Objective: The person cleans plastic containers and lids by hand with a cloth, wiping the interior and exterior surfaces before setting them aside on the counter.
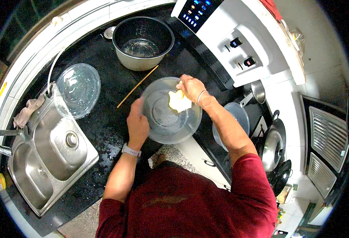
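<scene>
A clear, round plastic bowl [163, 131] is in front of me, near the counter's front edge. My left hand [137, 123], slightly blurred, grips its left rim. With fingers closed, my right hand [192, 88] is over the bowl's far right rim and holds a soft, pale yellow and white cloth [179, 101]. The cloth hangs inside the bowl; whether it touches the wall I cannot tell. Just beyond the bowl, a thin wooden chopstick [138, 86] lies slanted on the black counter [103, 131].
Behind stands a dark-lined inner pot [142, 61]. A clear round lid [78, 90] rests by the double steel sink [59, 146], with its faucet [2, 139] at left. A white dispenser [238, 43] stands far right. Another clear container [238, 115] and lidded pan [273, 148] are beyond my right arm.
</scene>
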### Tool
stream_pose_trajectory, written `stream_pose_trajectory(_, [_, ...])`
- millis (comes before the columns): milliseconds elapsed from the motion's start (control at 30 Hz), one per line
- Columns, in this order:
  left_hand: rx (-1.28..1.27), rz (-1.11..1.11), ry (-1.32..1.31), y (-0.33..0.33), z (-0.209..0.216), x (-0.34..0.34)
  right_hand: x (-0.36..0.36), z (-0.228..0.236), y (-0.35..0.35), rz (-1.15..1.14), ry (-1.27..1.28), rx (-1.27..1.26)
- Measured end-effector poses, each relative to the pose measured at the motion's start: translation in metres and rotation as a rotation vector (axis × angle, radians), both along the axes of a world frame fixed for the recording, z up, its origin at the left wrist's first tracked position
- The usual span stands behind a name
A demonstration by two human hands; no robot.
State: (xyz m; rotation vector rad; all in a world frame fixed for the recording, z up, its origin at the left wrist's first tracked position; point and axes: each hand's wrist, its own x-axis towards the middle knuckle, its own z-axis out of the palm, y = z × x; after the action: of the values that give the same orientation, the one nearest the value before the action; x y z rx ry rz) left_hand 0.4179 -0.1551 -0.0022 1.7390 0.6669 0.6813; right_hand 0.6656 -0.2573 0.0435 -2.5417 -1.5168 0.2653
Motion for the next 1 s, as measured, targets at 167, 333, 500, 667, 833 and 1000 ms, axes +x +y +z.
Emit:
stream_pose_trajectory(167, [-0.216, -0.116, 0.039, -0.017, -0.001, -0.004, 0.008, -0.008, -0.014, 0.079, 0.185, 0.087])
stream_pose_trajectory(333, [-0.011, -0.234, 0.181, 0.023, 0.007, 0.032, -0.055, 0.001, 0.030, 0.507, 0.113, 0.014])
stream_pose_trajectory(500, [0.010, -0.173, 0.219, 0.011, 0.011, 0.031, -0.034, 0.008, -0.001, 0.254, 0.215, -0.006])
stream_pose_trajectory(667, [-0.023, 0.039, 0.138, 0.003, -0.001, 0.014, -0.034, 0.004, -0.087, -0.309, 0.273, -0.088])
stream_pose_trajectory(833, [0.229, -0.141, 0.246, 0.006, 0.004, 0.003, -0.036, 0.006, -0.087, -0.211, 0.164, -0.052])
stream_pose_trajectory(1000, [0.203, -0.389, 0.185, 0.031, 0.032, 0.025, -0.050, 0.025, -0.020, 0.351, 0.231, 0.019])
